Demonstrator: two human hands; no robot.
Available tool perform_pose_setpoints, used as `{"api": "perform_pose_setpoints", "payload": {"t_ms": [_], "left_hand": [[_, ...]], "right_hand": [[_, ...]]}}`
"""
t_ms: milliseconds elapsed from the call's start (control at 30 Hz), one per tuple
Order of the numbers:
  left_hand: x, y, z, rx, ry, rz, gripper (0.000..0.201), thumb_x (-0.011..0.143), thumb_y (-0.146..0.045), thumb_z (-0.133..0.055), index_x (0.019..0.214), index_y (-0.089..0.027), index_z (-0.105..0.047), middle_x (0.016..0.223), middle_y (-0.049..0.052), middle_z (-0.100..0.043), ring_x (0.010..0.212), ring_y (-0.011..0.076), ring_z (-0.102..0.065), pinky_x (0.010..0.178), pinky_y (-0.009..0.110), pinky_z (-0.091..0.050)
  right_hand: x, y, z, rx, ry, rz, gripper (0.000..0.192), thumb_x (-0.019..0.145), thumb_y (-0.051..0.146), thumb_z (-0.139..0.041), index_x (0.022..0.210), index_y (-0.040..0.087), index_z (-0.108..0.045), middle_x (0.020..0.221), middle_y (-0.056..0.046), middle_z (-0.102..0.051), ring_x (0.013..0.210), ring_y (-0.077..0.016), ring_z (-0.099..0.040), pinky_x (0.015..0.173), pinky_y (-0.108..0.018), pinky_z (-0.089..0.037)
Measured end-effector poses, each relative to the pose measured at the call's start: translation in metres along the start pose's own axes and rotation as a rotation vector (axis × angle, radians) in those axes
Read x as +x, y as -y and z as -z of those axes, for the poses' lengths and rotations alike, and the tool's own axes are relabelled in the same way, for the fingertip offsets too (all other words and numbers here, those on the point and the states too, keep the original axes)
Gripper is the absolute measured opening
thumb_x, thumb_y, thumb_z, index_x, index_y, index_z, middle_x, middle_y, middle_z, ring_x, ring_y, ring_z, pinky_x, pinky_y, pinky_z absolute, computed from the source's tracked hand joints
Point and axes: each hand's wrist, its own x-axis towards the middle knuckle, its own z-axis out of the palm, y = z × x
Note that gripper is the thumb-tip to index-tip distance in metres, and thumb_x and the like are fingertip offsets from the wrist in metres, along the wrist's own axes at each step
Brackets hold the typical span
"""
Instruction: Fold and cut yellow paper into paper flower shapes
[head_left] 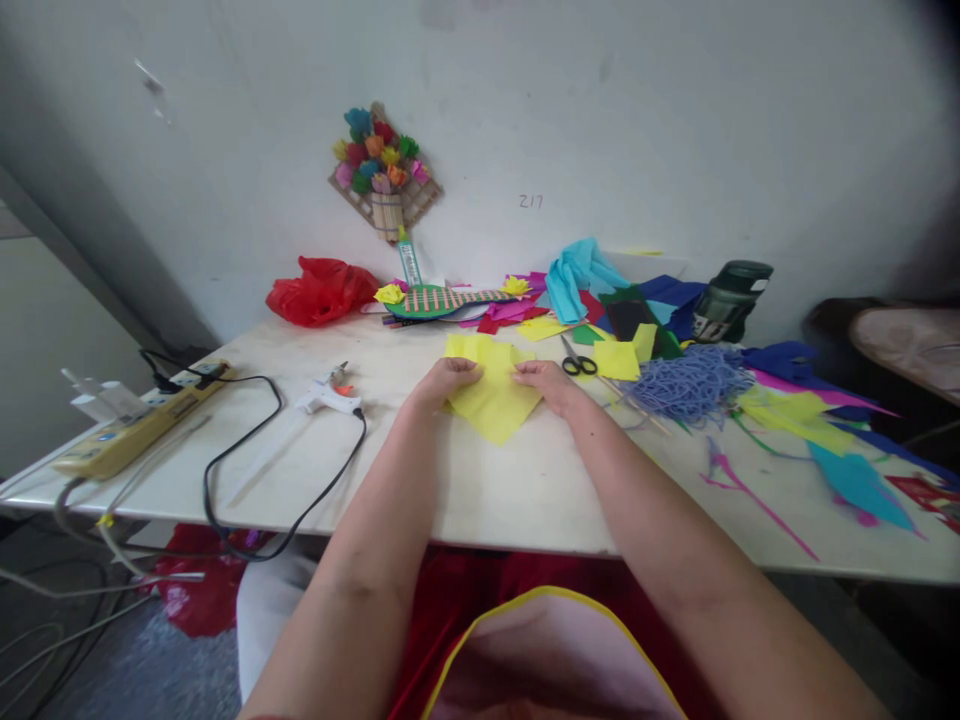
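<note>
Step in hand, as judged from the pose: you are holding and shaping, or straightening, a yellow sheet (495,398) between both hands. Whether you are folding or only flattening it, one view cannot settle. The sheet is at the middle of the work area, over the pale tabletop (517,505), with one corner pointing toward you and a far edge that looks uneven, perhaps creased. Whether it rests on the surface or hangs just above it, you cannot tell from here.

Left hand (453,378): pinching the sheet's left side, thumb uppermost, tip turned inward. Right hand (547,382): pinching the right side in near mirror image, the fingers mostly beneath the paper or hidden. Neither hand is released; both grasp the same sheet. Your bare forearms reach forward from the lower corners and converge on it, wrists nearly level with each other.

Next move, as judged: it calls for light, even finger pressure and matched tension on both sides, since thin paper could crease askew or tear if one hand pulls harder.

Nearby: black-handled scissors (579,364) just beyond your right hand; smaller yellow pieces (616,360) beside them; a tangle of bluish strands (686,385) farther right. A white glue gun (326,398) lies well apart, to the left.
</note>
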Motion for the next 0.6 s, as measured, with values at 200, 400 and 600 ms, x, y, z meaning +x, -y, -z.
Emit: {"api": "perform_pose_setpoints", "payload": {"t_ms": [200, 400, 600], "left_hand": [[0.0047, 0.0045, 0.0034, -0.045, 0.044, -0.033, 0.033, 0.049, -0.025, -0.074, 0.076, -0.012, -0.060, 0.066, 0.004, -0.063, 0.055, 0.0136, -0.059, 0.055, 0.027, -0.047], [0.0096, 0.0069, 0.0076, -0.091, 0.057, -0.050, 0.036, 0.052, -0.020, -0.072, 0.086, -0.013, -0.062, 0.070, 0.005, -0.064, 0.060, 0.0149, -0.060, 0.060, 0.028, -0.048], [0.0079, 0.0050, 0.0081, -0.103, 0.071, -0.085, 0.031, 0.056, -0.016, -0.066, 0.087, -0.013, -0.063, 0.070, 0.005, -0.064, 0.060, 0.0150, -0.060, 0.060, 0.028, -0.047]], "right_hand": [[0.0032, -0.0027, 0.0019, 0.045, -0.019, -0.008, 0.020, 0.049, 0.015, -0.069, 0.069, 0.016, -0.066, 0.064, 0.000, -0.066, 0.060, -0.0125, -0.059, 0.068, -0.028, -0.045], [0.0003, 0.0016, 0.0021, 0.117, -0.004, 0.010, 0.022, 0.050, 0.013, -0.067, 0.072, 0.018, -0.068, 0.067, 0.000, -0.067, 0.064, -0.0133, -0.059, 0.068, -0.027, -0.044], [-0.0008, 0.0033, 0.0048, 0.134, 0.073, 0.053, 0.022, 0.052, 0.015, -0.065, 0.073, 0.019, -0.069, 0.069, -0.001, -0.067, 0.064, -0.0141, -0.059, 0.063, -0.026, -0.043]]}}
